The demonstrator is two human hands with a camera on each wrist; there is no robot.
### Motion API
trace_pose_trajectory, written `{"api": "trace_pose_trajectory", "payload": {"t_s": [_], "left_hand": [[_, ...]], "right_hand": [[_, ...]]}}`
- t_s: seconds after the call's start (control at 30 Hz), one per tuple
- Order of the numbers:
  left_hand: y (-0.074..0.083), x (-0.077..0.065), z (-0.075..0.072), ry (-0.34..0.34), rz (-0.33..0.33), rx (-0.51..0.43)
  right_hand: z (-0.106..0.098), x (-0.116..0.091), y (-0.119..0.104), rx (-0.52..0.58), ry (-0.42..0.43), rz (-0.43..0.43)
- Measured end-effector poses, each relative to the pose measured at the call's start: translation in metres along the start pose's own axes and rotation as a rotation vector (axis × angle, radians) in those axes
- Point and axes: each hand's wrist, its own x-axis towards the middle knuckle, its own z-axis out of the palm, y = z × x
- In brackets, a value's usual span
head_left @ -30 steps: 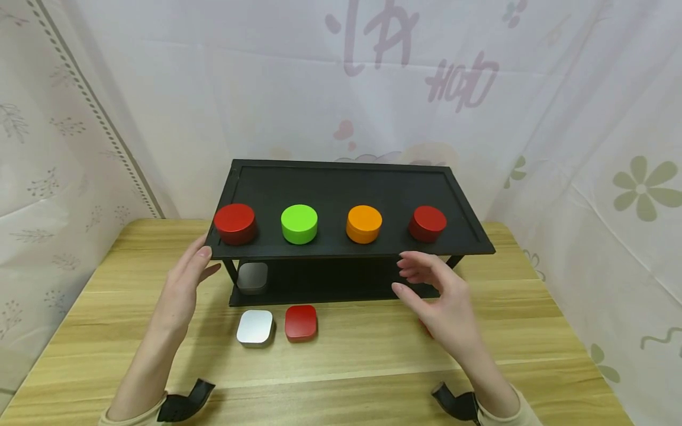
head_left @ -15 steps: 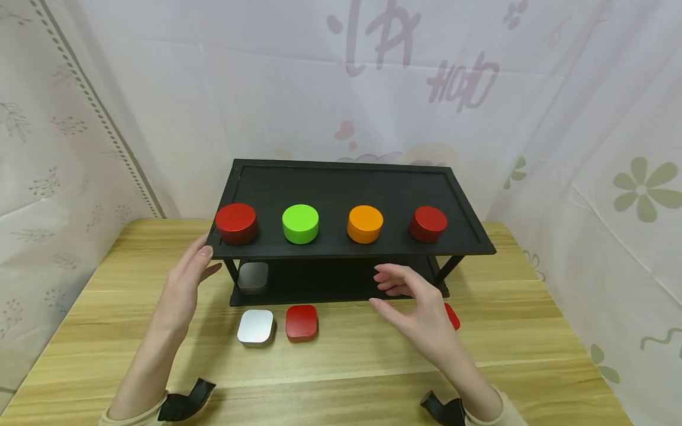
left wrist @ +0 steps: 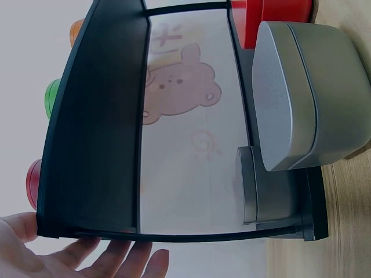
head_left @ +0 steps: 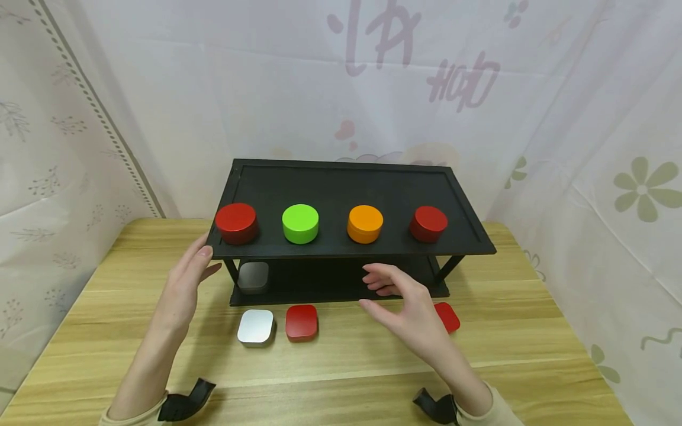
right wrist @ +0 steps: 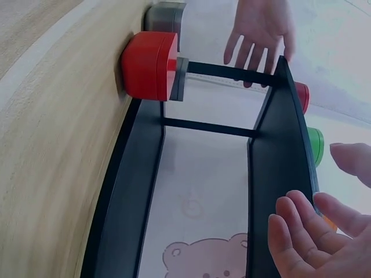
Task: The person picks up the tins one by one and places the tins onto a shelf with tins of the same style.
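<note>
A black two-tier shelf (head_left: 341,183) stands on the table. My left hand (head_left: 181,284) rests against its upper left front corner; in the left wrist view, extended fingers (left wrist: 119,258) lie along the side. My right hand (head_left: 407,310), fingers loosely bent and nothing held, hovers before the shelf's lower opening. On the upper board stand a red round tin (head_left: 237,223), a green one (head_left: 300,223), an orange one (head_left: 364,223) and a smaller red one (head_left: 428,223). A silver square tin (head_left: 253,277) sits at the lower board's left end.
In front of the shelf, a silver square tin (head_left: 256,327) and a red square tin (head_left: 301,323) stand on the wooden table (head_left: 319,378). Another red square piece (head_left: 447,317) lies partly behind my right hand. A printed white cloth (head_left: 298,89) hangs behind.
My right hand has moved left, away from the shelf's right support, uncovering more of the red square piece at the right. My left hand stays at the corner, and the tins have not moved.
</note>
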Motion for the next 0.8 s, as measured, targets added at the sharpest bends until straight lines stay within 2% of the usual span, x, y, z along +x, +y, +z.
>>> {"api": "trace_pose_trajectory", "payload": {"t_s": [0.4,0.63,0.8], "left_hand": [[0.0,0.0,0.0,0.0,0.016,-0.011],[0.0,0.0,0.0,0.004,0.009,-0.016],[0.001,0.0,0.0,0.003,0.007,-0.021]], "right_hand": [[0.018,0.01,0.008,-0.016,-0.101,0.026],[0.031,0.016,0.01,-0.007,-0.194,0.063],[0.038,0.02,0.01,-0.009,-0.217,0.089]]}}
